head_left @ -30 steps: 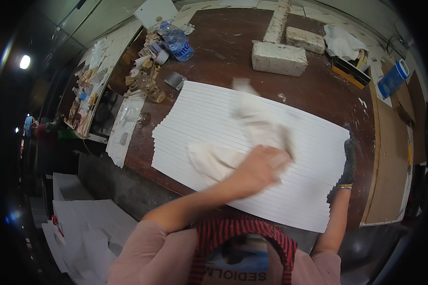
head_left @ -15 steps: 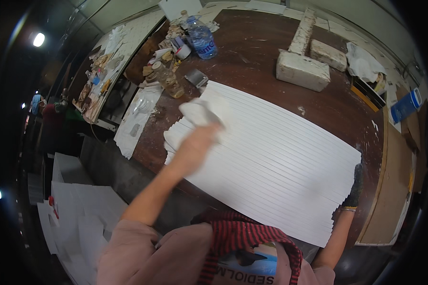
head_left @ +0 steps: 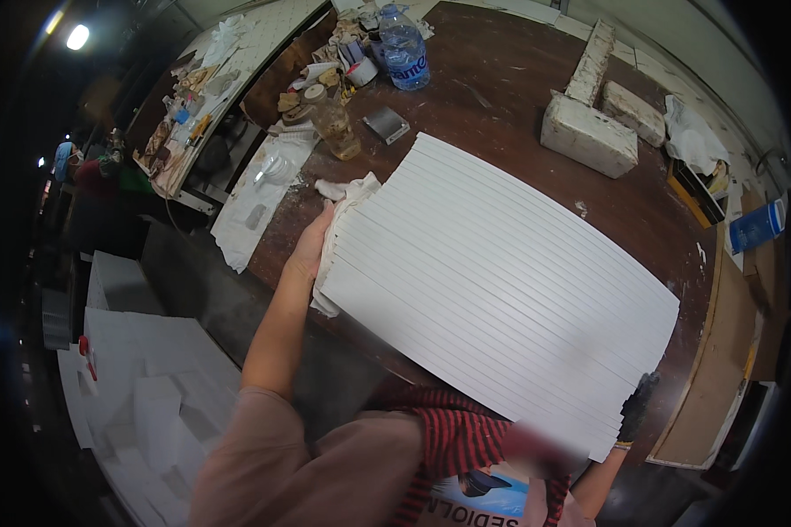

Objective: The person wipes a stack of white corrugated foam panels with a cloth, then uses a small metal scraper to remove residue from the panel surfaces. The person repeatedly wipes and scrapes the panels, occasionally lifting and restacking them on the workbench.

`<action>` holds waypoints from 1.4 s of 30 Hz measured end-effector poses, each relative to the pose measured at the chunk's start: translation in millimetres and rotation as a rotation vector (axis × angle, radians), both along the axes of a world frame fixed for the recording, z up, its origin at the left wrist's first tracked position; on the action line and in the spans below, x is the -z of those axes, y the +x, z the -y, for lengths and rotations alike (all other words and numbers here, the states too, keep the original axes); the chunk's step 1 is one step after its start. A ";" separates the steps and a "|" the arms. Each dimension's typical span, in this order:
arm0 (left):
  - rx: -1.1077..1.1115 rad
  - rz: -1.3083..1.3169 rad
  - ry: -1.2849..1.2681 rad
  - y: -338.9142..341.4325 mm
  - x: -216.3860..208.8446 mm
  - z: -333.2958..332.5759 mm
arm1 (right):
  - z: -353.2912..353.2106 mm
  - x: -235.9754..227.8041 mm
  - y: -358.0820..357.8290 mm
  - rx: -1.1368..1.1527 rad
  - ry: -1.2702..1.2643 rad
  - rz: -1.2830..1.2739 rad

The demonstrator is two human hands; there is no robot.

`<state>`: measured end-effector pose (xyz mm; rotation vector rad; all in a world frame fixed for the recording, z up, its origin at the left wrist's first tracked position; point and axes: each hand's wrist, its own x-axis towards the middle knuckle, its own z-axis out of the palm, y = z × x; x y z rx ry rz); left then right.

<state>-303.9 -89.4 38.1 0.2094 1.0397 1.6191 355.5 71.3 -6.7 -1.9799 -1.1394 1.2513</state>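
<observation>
Left fingers (head_left: 324, 221) hold cloth (head_left: 355, 192) against white strips (head_left: 501, 281), right fingers (head_left: 647, 387) (gloved) touching, grip unclear

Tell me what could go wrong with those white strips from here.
The white strips could slip out of line, since their ends are uneven and the left hand and gloved right hand are only at the ends. Their far left corner might knock the grey metal block close by. The bunched cloth could snag on the uneven left ends.
</observation>
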 end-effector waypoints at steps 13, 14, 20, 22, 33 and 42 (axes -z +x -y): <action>0.028 0.013 -0.058 10.5 2.6 -1.7 | -7.8 2.3 -7.7 -0.148 0.000 -0.094; 0.010 -0.010 -0.052 10.1 6.5 -2.9 | -9.0 1.5 -7.5 -0.151 0.004 -0.085; -0.199 -0.446 -0.100 -0.5 -2.0 1.8 | -17.8 -10.6 0.6 -0.137 0.054 -0.031; -0.362 -0.631 -0.119 13.7 -23.5 8.3 | -25.7 -16.9 3.7 -0.138 0.097 -0.015; 0.039 -1.678 0.053 99.4 -51.7 63.7 | -39.8 -32.3 1.3 -0.168 0.132 0.029; -0.167 -0.414 -0.010 -18.6 18.9 -32.0 | -16.0 -19.0 -4.4 -0.191 0.015 0.006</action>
